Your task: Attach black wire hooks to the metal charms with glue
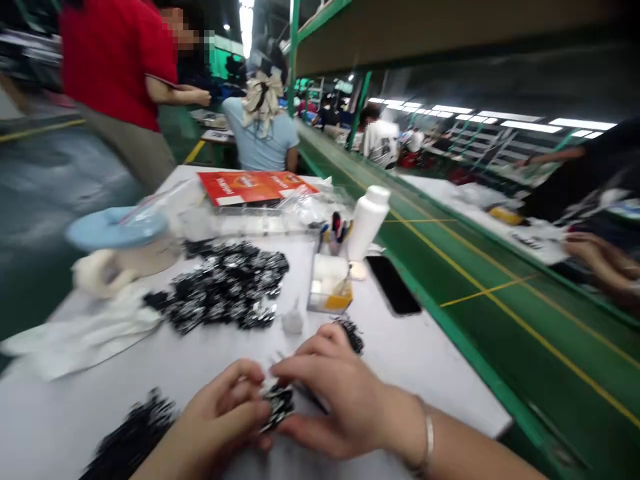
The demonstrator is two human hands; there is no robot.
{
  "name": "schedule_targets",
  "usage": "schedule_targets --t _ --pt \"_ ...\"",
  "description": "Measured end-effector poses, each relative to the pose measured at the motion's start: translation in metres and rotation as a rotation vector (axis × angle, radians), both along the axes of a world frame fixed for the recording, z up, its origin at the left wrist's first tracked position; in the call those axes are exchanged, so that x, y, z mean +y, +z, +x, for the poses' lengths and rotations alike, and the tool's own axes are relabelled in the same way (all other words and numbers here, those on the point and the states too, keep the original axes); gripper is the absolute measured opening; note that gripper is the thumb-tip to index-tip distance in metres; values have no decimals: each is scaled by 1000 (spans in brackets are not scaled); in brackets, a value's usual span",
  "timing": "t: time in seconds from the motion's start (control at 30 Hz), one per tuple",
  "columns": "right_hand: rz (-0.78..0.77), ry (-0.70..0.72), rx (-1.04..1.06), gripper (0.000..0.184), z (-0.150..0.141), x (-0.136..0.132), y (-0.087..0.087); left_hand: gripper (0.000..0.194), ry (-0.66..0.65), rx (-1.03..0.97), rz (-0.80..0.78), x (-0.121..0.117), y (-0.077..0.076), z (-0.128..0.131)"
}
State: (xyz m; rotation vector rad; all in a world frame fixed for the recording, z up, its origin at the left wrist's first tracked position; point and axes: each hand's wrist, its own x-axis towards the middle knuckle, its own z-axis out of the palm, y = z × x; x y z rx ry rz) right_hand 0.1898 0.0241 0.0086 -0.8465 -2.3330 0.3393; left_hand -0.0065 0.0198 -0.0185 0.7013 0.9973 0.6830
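Observation:
Near the table's front, my left hand (227,407) is closed, its thumb and fingers pinching a small black-and-silver part (279,405). My right hand (340,393) curves over the same part from the right, fingers bent. A thin dark tool (311,397), blurred, lies under the right palm; its kind does not show clearly. Beyond the hands spreads a pile of similar black-and-silver parts (220,283). To the left of my left hand is a heap of thin black pieces (133,433). A smaller black cluster (353,335) sits just past my right hand.
Behind stand a small clear bottle (293,320), a clear box (330,283), a white bottle (369,223) and a phone (394,285). At left are a tape roll (100,273), white cloth (85,333) and blue-lidded tub (117,227). A green conveyor (465,267) runs along the right; co-workers are nearby.

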Motion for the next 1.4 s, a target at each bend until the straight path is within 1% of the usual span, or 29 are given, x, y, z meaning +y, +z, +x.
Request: schedule_targets --t 0.07,0.13,0.27,0.4,0.57,0.7,0.77,0.87,0.97,1.07,1.2,1.3,1.4 --pt "-45 21 35 44 1 -3 4 32 -21 -74 -7 -3 13 2" --pt "-90 35 35 45 3 -5 5 33 -44 -73 -23 -2 21 4" --pt "-111 49 39 44 4 -8 3 39 -41 -103 -67 -2 27 4" --pt "-66 46 44 42 4 -9 1 45 -27 -137 -87 -4 28 5" --pt "-42 46 53 41 4 -9 1 45 -5 -158 -61 -5 27 6" --pt "-43 41 85 43 5 -9 1 38 23 -221 -84 -6 28 5" --pt "-59 21 102 44 5 -9 1 32 14 -265 -95 -6 28 5" --pt "-118 -15 160 44 7 -9 0 25 -16 -342 -94 -6 27 4" --pt "-178 -24 276 46 7 -9 -2 19 -26 -439 -93 -7 26 3" --pt "-227 -5 365 46 8 -10 -4 20 -59 -531 -93 -9 24 4" --pt "-318 4 416 49 6 -13 -7 22 -99 -605 -61 -13 24 5" --pt "-416 8 451 48 3 -14 -8 20 -87 -647 -44 -14 26 6" --pt "-519 37 496 46 2 -13 -8 21 -47 -671 -45 -15 26 7"
